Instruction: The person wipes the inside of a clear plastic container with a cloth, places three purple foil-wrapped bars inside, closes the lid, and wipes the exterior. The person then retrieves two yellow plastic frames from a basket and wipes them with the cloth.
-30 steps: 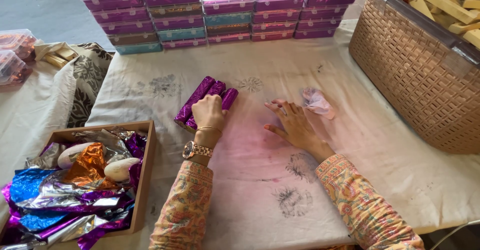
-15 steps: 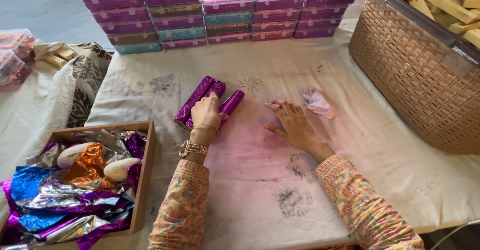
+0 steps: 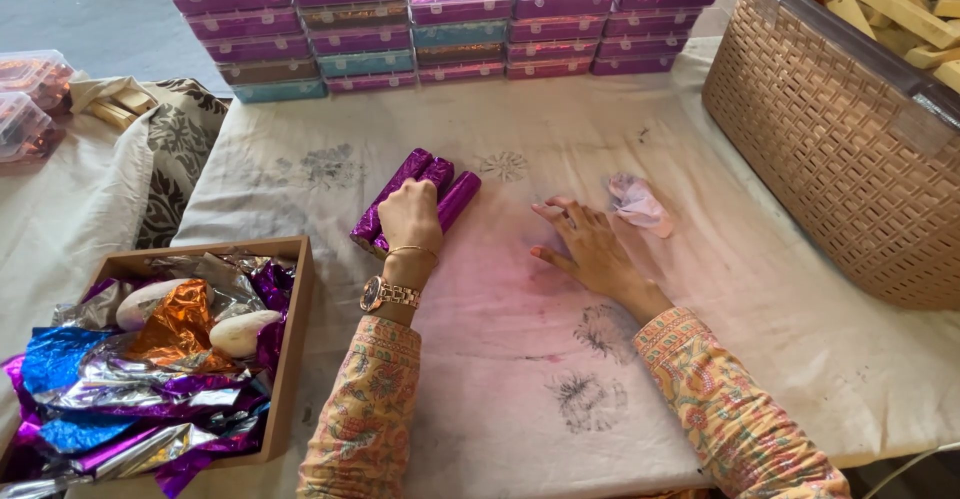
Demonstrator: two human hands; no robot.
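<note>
My left hand rests on three purple foil-wrapped sticks that lie side by side on the white cloth, fingers curled over their near ends. The rightmost stick angles slightly away from the other two. My right hand lies flat and spread on the cloth, holding nothing. A crumpled pink-white scrap sits just beyond its fingertips. Both arms wear floral sleeves, and a watch and bangle sit on the left wrist.
A wooden tray at front left holds crumpled coloured foil and two pale oval pieces. Stacked purple and teal lidded boxes line the back. A tan woven basket of pale sticks stands at right. Small boxes sit far left.
My left hand has slid slightly along the purple sticks and nudged the rightmost one outward. My right hand has stayed flat in the same place.
</note>
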